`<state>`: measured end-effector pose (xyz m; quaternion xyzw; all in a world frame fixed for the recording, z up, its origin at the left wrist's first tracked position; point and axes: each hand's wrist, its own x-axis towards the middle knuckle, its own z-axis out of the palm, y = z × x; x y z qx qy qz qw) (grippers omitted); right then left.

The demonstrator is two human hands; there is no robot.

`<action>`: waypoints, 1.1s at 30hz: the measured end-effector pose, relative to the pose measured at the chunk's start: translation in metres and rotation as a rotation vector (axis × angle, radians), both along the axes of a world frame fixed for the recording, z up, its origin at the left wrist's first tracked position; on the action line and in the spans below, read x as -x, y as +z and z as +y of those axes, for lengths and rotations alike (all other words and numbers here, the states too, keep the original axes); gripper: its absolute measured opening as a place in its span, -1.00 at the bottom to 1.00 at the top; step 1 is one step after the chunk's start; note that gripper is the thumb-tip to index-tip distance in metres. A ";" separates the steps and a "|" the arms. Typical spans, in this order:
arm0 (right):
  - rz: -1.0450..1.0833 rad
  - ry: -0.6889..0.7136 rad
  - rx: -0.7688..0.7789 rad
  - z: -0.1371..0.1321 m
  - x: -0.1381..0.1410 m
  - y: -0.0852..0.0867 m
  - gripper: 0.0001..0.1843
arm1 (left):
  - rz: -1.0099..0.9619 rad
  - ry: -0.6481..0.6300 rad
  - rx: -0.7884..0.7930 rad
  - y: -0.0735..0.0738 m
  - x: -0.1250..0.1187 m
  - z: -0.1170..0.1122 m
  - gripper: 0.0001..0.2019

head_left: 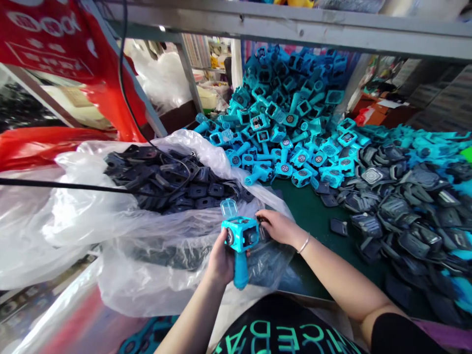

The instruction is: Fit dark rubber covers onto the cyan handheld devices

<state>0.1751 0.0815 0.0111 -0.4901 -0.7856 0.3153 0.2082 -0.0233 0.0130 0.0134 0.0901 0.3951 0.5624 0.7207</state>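
My left hand (220, 260) is closed around a teal plastic housing (240, 233) with a square open frame, a round dark disc on its side and a thick handle pointing down. Its clear hinged lid (229, 208) stands raised at the top. Just right of the housing, my right hand (277, 226) has its fingers curled and pinched at something dark, mostly hidden beneath them. Beyond both hands, a pile of black plastic plates (173, 179) lies in a clear plastic bag (147, 231).
A tall heap of similar teal housings (291, 123) rises at the back. Dark grey plastic covers (401, 206) are piled at the right on the green tabletop (308, 211). A black cable (123, 83) hangs at left, and a metal shelf beam (265, 24) crosses overhead.
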 end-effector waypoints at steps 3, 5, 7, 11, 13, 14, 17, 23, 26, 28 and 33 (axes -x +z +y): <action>0.034 -0.006 -0.001 -0.002 0.001 -0.004 -0.49 | -0.010 0.032 0.018 0.006 -0.009 0.005 -0.59; 0.093 -0.076 -0.013 -0.002 -0.001 -0.005 -0.52 | 0.004 0.073 -0.011 0.009 -0.010 0.006 -0.53; 0.181 -0.151 -0.017 -0.006 -0.007 0.000 -0.53 | 0.027 0.106 -0.052 0.010 -0.010 0.006 -0.48; 0.441 -0.135 0.095 -0.032 -0.025 0.015 -0.53 | 0.034 0.122 -0.091 0.009 -0.018 0.003 -0.51; 0.639 -0.064 0.197 -0.052 -0.029 0.020 -0.44 | 0.000 0.096 -0.071 0.009 -0.031 0.001 -0.54; 0.706 -0.057 0.213 -0.061 -0.029 0.021 -0.35 | -0.012 0.077 -0.052 0.009 -0.038 0.001 -0.54; 0.657 -0.173 0.050 -0.083 -0.027 0.019 -0.32 | 0.033 -0.008 -0.004 0.013 -0.058 0.000 -0.45; 0.419 -0.312 -0.240 -0.101 -0.043 0.022 -0.33 | 0.160 -0.095 -0.090 0.019 -0.082 -0.001 -0.33; 0.218 -0.349 -0.552 -0.102 -0.051 0.026 -0.26 | 0.219 -0.125 -0.156 0.011 -0.092 -0.006 -0.34; 0.125 -0.324 -0.662 -0.103 -0.053 0.026 -0.24 | 0.291 -0.126 -0.195 0.004 -0.096 -0.011 -0.38; 0.002 -0.333 -0.716 -0.106 -0.049 0.021 -0.39 | 0.345 -0.226 -0.343 -0.001 -0.098 -0.023 -0.18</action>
